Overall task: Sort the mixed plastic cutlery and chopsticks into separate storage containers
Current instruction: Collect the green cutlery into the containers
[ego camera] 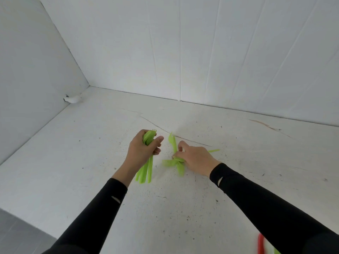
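My left hand [143, 150] grips a bundle of green plastic forks [146, 170]. Their tines stick out above my fingers and their handles hang down below my wrist. My right hand [194, 157] rests over a small pile of loose green cutlery [173, 163] on the white table [91, 153], its fingers curled and pinching one piece. A green fork [172, 141] pokes up just beyond my right fingers, and a green handle [213, 150] shows behind that hand. No storage containers are in view.
White walls close the table at the back and the left, meeting in a corner with a small white object [73, 99]. A red item [260, 243] and a green tip sit at the bottom right edge. The table's front left edge drops to grey floor.
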The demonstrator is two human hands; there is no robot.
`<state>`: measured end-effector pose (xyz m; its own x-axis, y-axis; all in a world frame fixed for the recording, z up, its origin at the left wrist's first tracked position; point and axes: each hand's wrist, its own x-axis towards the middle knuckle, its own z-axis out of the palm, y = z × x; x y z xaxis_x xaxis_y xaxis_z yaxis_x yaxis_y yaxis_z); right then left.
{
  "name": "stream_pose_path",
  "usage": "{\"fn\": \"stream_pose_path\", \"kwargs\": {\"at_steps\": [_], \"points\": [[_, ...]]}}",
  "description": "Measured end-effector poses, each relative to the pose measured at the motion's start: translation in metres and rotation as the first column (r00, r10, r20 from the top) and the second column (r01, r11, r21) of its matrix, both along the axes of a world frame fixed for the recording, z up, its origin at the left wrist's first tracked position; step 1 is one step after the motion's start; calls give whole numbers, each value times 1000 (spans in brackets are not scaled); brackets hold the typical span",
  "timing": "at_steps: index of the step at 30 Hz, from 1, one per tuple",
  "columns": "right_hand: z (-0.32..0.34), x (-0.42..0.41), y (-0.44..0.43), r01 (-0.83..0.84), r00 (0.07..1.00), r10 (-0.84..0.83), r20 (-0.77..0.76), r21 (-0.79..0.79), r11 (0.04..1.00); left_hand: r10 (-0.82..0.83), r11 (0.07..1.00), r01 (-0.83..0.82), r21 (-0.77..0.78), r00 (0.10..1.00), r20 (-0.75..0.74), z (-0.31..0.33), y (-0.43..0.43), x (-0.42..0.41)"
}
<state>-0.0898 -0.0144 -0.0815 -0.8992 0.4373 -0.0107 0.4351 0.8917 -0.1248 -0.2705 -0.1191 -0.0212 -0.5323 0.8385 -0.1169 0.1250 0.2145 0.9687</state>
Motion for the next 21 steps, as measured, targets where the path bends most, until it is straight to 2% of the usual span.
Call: {"fn": "stream_pose_path", "kwargs": {"at_steps": [4,8,11,14,17,21], "points": [[-15,12,-4,-30,993,26,-113,-39,999,-28,983,-15,-185,973,-228,-15,21,-5],[-18,19,-15,-56,979,58,-195,20,998,-198,935,72,-346,918,-343,-30,54,10],[-18,22,-20,-84,981,101,-165,110,990,-298,894,113,-434,873,-386,-37,71,27],[-21,28,-22,-122,971,155,-182,178,976,-308,891,87,-445,835,-455,-42,83,35],[-18,38,-23,-94,937,156,-314,204,974,-292,884,85,-459,868,-402,-43,85,32],[0,54,-17,23,871,29,-490,99,995,-164,954,79,-288,944,-285,-30,71,25]]}}
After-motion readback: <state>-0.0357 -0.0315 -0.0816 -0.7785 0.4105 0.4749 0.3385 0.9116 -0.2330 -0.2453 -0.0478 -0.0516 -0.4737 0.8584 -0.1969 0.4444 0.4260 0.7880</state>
